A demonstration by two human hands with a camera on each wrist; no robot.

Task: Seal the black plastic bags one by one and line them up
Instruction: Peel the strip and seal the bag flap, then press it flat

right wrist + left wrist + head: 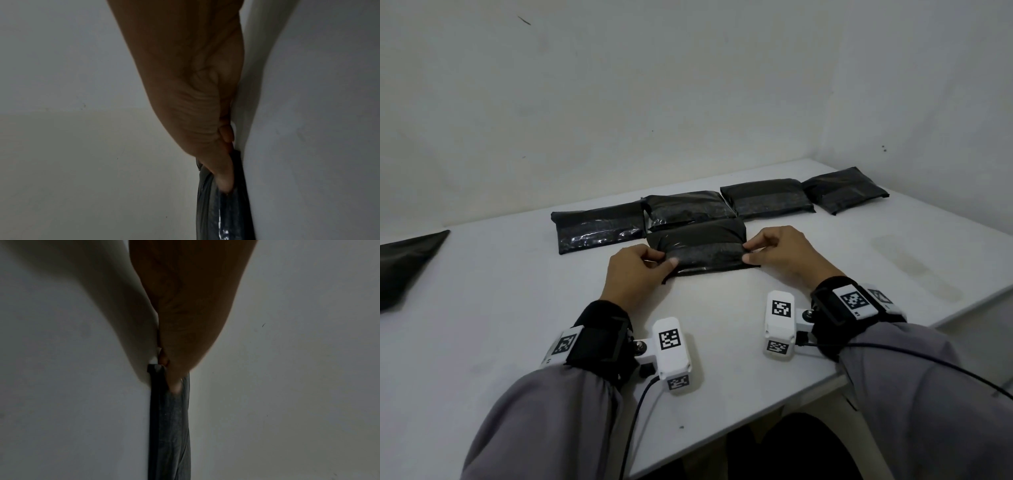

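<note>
- A white bench (482, 308) carries several black plastic bags; a pale wall (688, 85) rises behind it.
- The nearest black bag (702, 251) lies flat on the bench in front of the person, between the two hands, with its flap folded over toward the person.
- The left hand (635, 274) pinches the left end of this bag: its fingers (650, 255) are curled and the thumb rests on the folded flap.
- In the left wrist view the left hand (189, 313) closes on the bag's end (170, 426), with a fingertip pressed on the plastic.
- The right hand (782, 255) pinches the right end of the same bag, fingers bent together on the flap's edge.
- In the right wrist view the right hand (195, 97) has its fingers (223, 175) clamped on the glossy black plastic (222, 214).
- Behind the held bag, four more black bags lie in a row across the bench: one at far left (599, 226), the second (688, 207) just behind and touching the held bag, the third (767, 197), and the fourth (844, 190) near the right corner.
- The neighbours in this row touch or slightly overlap.
- Another black bag (407, 263) lies well apart at the left edge of the view, partly cut off.
- Both wrists wear black straps with white camera units (671, 353) bearing printed square markers; grey sleeves (544, 418) cover the forearms.
</note>
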